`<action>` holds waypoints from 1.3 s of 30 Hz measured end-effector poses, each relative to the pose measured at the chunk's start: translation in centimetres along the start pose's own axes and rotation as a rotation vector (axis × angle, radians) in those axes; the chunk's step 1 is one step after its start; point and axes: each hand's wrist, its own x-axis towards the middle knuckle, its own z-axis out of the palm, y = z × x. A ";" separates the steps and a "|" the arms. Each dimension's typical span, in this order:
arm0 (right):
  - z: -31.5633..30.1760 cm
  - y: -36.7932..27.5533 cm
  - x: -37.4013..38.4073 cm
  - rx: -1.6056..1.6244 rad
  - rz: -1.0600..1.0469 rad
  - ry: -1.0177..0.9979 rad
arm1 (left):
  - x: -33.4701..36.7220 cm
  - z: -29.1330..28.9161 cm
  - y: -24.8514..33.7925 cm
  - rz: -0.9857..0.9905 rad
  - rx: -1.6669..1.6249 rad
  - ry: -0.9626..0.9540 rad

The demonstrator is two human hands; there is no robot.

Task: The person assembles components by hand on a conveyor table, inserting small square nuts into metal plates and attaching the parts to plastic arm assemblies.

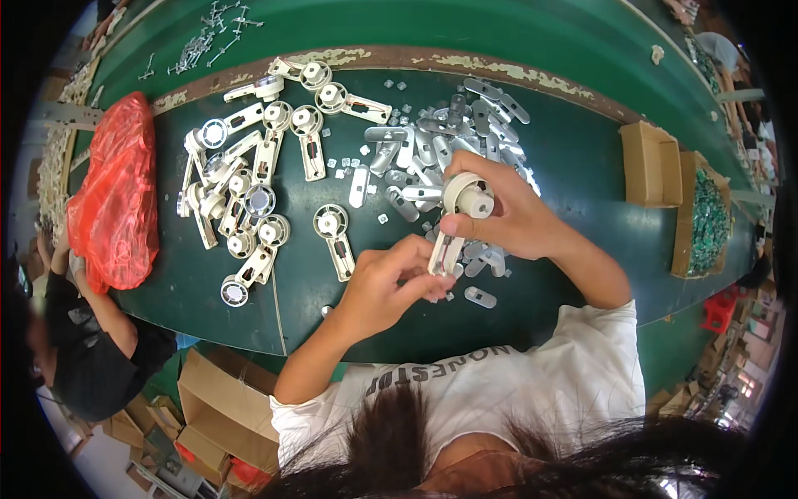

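Note:
Between my two hands is a white plastic housing (474,200) with a round, motor-like head and an open handle with parts inside. My right hand (519,212) grips the round head, thumb in front and fingers behind. At the handle's lower end, my left hand (378,283) pinches it with thumb and fingers; the fingertips are partly hidden. Similar white housings (259,200) lie heaped to the left, and a single one (332,224) lies just beyond my left hand. Silvery, oblong covers (403,204) are piled behind and under my right hand.
Small clear plastic pieces (383,219) are scattered on the green table (573,166). A red plastic bag (120,200) sits at the left edge, near another person's arm (108,312). Cardboard boxes stand right, one holding green parts (708,220). Metal pieces (199,46) lie beyond the raised ledge (416,58).

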 end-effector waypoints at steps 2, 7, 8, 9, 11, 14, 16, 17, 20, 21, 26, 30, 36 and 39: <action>0.1 -0.1 0.0 -0.012 -0.020 -0.002 | -0.1 -0.1 -0.4 0.066 0.069 -0.027; 0.4 0.1 -0.1 0.041 -0.095 -0.073 | -0.6 0.2 -0.3 0.186 0.117 -0.059; 0.3 0.2 -0.3 0.122 -0.056 -0.081 | -0.6 0.4 -0.4 0.187 0.077 -0.069; 0.4 0.3 -0.6 0.205 -0.012 -0.092 | -0.7 0.6 -0.5 0.185 0.036 -0.078; 0.7 0.3 -0.7 0.337 0.065 -0.097 | -0.8 0.9 -0.5 0.188 0.009 -0.089; 0.8 0.0 -0.8 0.252 0.026 -0.083 | -0.5 0.9 -0.7 0.211 0.021 -0.144; 1.2 -0.8 -1.1 0.008 -0.013 -0.014 | 0.0 1.5 -0.7 0.249 0.006 0.073; 1.0 -0.4 -0.9 0.005 -0.039 -0.018 | 0.1 1.0 -0.9 0.258 0.025 0.005; 0.6 -0.5 -0.6 0.024 -0.051 -0.041 | -0.4 0.5 -0.5 0.149 -0.052 -0.105; 0.5 -0.8 -0.3 0.052 -0.026 -0.075 | -0.4 0.4 -0.5 0.204 -0.059 -0.124; 0.1 -2.3 2.5 0.107 0.156 -0.146 | -0.5 0.3 0.1 0.022 -0.342 0.027; -1.2 -1.1 6.9 0.059 0.098 -0.069 | 0.1 -0.5 0.7 -0.006 -0.328 0.210; 0.6 -2.0 7.0 -0.019 -0.065 -0.130 | 0.0 -0.9 0.3 0.134 -0.311 0.434; -0.1 -0.6 7.0 -0.003 -0.228 0.056 | -0.4 -0.7 -0.3 0.224 -0.230 0.496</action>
